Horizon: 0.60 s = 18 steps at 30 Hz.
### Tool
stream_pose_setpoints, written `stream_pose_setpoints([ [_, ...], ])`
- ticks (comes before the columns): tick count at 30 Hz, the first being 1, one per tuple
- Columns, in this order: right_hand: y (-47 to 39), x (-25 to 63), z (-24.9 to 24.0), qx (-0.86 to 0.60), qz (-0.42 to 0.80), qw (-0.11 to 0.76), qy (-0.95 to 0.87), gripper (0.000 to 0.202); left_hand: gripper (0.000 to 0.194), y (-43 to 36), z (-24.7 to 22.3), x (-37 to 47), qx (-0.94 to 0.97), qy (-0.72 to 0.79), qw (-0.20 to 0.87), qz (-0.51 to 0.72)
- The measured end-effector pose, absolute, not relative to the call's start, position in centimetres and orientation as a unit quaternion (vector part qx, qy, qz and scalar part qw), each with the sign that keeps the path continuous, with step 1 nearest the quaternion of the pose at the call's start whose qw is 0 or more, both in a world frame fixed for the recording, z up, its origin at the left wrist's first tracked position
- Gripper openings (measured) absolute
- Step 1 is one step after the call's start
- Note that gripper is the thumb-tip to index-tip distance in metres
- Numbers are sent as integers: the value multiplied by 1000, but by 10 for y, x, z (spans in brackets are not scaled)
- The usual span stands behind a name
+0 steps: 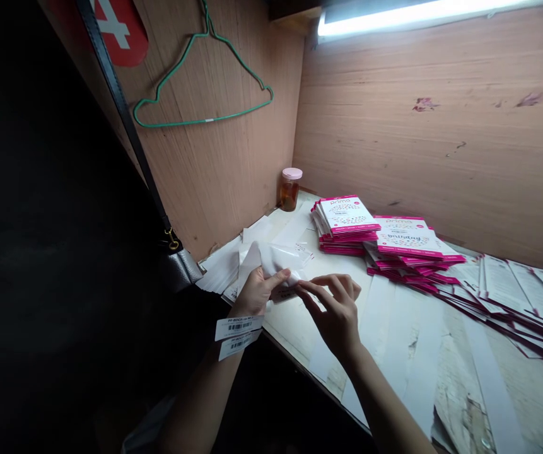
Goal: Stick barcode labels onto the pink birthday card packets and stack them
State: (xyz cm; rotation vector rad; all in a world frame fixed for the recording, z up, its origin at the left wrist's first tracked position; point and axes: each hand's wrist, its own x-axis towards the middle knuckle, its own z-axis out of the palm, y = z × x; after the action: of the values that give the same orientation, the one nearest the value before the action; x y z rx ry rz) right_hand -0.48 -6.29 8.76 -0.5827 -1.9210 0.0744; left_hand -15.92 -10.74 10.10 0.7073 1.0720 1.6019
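Note:
My left hand (255, 291) is closed on a thin, glossy, whitish plastic bag (278, 255), the thumb pressed over its near edge. Some dark print shows at the lower end of the bag. At that same edge my right hand (335, 309) pinches with thumb and forefinger, its other fingers loosely curled. Two white barcode labels (239, 327) are stuck to my left wrist. Under and behind the bag lie loose white sheets (221, 268) on the table (294, 321); my hands partly cover them.
Stacks of pink-edged white packets (347, 217) stand on the table's far side, with more packets (512, 284) fanned out rightward. An amber jar (290, 190) with a pink lid sits in the corner. A bag (181, 268) hangs at left by its strap, below a green hanger (205, 122).

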Motion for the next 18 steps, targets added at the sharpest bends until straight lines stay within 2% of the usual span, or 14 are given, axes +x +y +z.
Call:
stream_pose_setpoints([
  [6,-66,-6,83,-243,-15,544,-803,11,35,-105,97,-155,265,438,521,683],
  [11,-98,7,96,-223,50,539,-811,18,36,-99,94,-164,205,452,515,699],
  [14,-135,8,97,-225,262,524,-779,11,28,-92,94,-174,146,437,518,720],
  [16,-157,-3,85,-242,463,439,-731,10,24,-87,95,-178,110,437,523,724],
  [18,-172,-20,63,-263,577,351,-689,22,23,-83,96,-178,97,433,529,723],
])
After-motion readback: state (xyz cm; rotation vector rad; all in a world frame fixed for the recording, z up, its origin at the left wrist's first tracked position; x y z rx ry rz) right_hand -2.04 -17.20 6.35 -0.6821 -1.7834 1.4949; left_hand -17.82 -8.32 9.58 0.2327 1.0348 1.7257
